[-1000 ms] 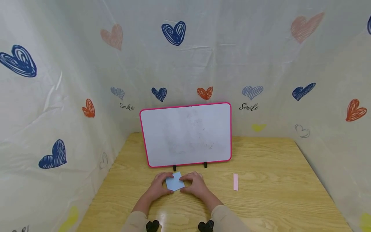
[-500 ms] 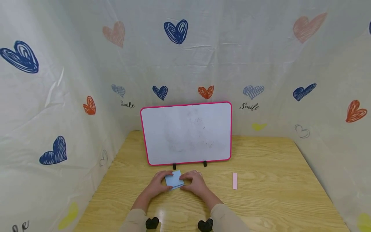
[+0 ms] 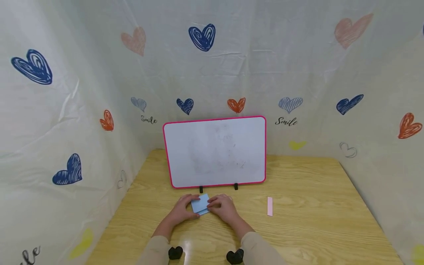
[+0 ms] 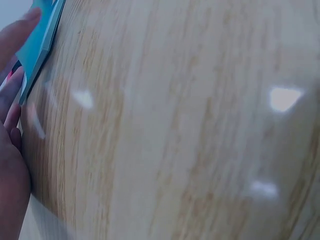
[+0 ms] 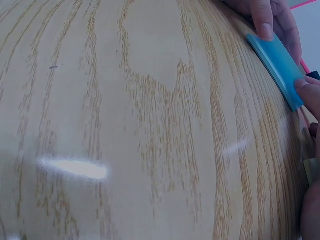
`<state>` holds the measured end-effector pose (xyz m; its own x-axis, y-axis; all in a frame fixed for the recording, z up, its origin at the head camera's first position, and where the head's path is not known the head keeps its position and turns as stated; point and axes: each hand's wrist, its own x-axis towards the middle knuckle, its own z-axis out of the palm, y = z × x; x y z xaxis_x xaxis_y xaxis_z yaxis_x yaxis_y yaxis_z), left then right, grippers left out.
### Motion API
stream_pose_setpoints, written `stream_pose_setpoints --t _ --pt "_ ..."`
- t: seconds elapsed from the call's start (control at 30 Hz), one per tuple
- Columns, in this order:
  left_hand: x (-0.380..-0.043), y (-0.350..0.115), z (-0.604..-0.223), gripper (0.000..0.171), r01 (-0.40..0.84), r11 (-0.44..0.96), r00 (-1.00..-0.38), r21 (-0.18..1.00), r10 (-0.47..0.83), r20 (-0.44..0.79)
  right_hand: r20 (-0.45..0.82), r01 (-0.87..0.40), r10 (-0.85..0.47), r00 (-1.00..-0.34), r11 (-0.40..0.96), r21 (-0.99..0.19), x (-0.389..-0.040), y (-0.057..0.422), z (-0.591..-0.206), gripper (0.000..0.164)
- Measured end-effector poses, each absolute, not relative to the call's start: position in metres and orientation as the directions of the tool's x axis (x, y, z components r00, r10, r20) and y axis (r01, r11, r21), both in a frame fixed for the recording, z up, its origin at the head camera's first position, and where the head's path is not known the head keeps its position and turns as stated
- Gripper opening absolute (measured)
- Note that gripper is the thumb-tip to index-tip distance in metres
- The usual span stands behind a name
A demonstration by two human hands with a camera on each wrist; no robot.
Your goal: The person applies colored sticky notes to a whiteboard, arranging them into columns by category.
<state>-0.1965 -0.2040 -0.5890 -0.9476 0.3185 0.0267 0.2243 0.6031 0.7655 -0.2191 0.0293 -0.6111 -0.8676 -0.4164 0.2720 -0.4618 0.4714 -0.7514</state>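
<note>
A light blue folded paper (image 3: 200,203) lies on the table in front of the whiteboard, and a lower layer shows along its near edge. My left hand (image 3: 181,209) grips its left side, fingers at the far edge and thumb at the near corner. With fingertips and thumb close together, my right hand (image 3: 224,209) pinches the right edge. In the left wrist view the paper (image 4: 36,45) appears at the upper left, its layers seen edge-on. The right wrist view has the paper (image 5: 276,65) between both hands, the right thumb (image 5: 301,85) on its surface.
A pink-framed whiteboard (image 3: 216,152) stands behind the hands on small black feet. To the right, a narrow pink paper strip (image 3: 269,206) lies on the wooden table (image 3: 311,221). Heart-printed curtain (image 3: 251,66) hangs around the back and sides.
The paper's near edge has separated, so a lower layer now shows beneath the top one. My right fingers and thumb have drawn together on the right edge. The left hand keeps its grip.
</note>
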Motion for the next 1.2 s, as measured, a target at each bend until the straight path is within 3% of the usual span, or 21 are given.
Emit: stream_pose_setpoints --t 0.27,0.63,0.9,1.07,1.2 --pt "-0.1958 -0.2035 -0.5887 0.057 0.160 0.608 -0.960 0.777 0.280 -0.022 0.257 -0.441 -0.405 -0.877 0.471 -0.764 -0.2185 0.0319 -0.6064 0.008" --pt "-0.1983 -0.2019 -0.5931 0.009 0.243 0.557 -0.946 0.794 0.318 0.066 0.211 -0.382 -0.396 -0.894 0.425 -0.821 -0.2212 0.0326 -0.6096 0.007" --pt "-0.1996 -0.2030 -0.5931 0.010 0.192 0.524 -0.961 0.830 0.273 0.050 0.217 -0.385 -0.390 -0.895 0.430 -0.817 -0.2213 0.0325 -0.6089 0.005" --pt "-0.1991 -0.2024 -0.5915 0.011 0.163 0.515 -0.967 0.842 0.254 0.032 0.223 -0.392 -0.379 -0.898 0.459 -0.797 -0.2204 0.0325 -0.6092 0.019" --pt "-0.1981 -0.2021 -0.5915 0.015 0.160 0.505 -0.968 0.848 0.250 0.034 0.226 -0.401 -0.377 -0.898 0.490 -0.774 -0.2190 0.0315 -0.6126 0.019"
